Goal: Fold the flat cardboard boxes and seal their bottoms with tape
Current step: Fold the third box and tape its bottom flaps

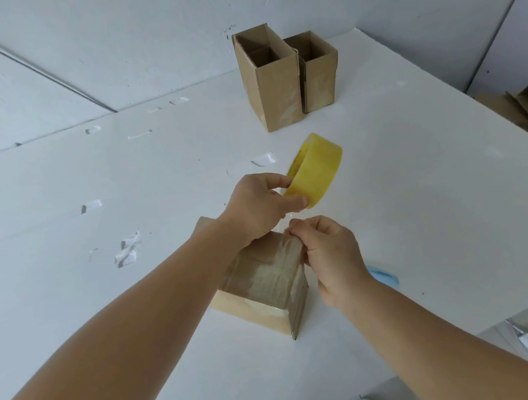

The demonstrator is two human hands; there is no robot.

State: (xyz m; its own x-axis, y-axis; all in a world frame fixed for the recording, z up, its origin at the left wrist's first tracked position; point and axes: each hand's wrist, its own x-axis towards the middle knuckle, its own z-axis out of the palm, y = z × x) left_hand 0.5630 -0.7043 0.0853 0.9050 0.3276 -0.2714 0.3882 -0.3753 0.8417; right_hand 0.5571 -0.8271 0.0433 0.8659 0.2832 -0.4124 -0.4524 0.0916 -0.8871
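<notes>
Left hand (263,203) gripping tape roll (314,172), right hand (327,252) pinching apparently the strip at box (266,277) edge (slack risks wrinkles)

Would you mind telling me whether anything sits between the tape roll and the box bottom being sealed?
Nothing visible does. The left hand holds the tape roll just above the box, and the right hand pinches the tape end at its far edge.
</notes>
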